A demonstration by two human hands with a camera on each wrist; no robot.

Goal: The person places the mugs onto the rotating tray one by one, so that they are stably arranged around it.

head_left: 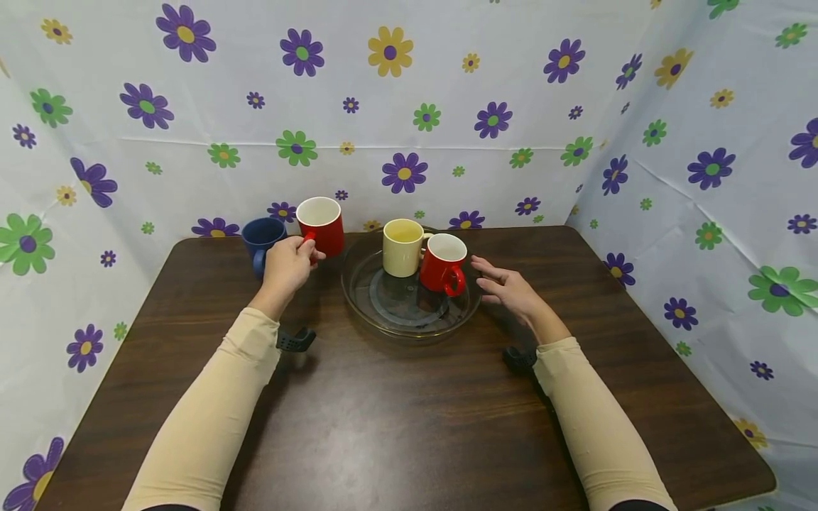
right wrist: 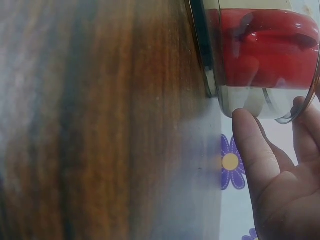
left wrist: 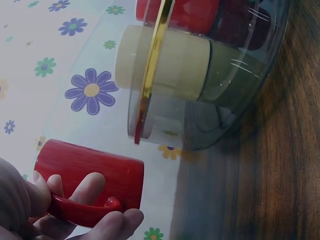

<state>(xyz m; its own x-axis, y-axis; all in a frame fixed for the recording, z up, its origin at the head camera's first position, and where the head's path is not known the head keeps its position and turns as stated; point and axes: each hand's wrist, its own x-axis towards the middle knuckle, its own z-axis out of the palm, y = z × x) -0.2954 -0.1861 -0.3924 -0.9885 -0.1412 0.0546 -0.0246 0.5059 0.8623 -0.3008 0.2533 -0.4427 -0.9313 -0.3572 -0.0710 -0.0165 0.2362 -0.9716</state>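
Sleeves (head_left: 211, 404) lay nearest as the left hand (head_left: 285, 273) gripped a red mug (head_left: 332, 238) by its handle (left wrist: 80, 215) at the bowl's (head_left: 383, 323) ten o'clock, where tilting risked striking the rim (left wrist: 150, 75), the right hand (head_left: 511, 292) loosely extended, empty.

The dish (head_left: 377, 323) stands on the far part of the table (head_left: 396, 426), with a rear mug (head_left: 401, 257) in it and a front mug (head_left: 438, 270) to that one's right; left of the dish, the left hand (head_left: 287, 268) holds a third mug (head_left: 329, 238), a fourth mug (head_left: 252, 250) stands farther left, the right hand (head_left: 510, 291) is at the dish's right, and cloth (head_left: 358, 135) hangs behind
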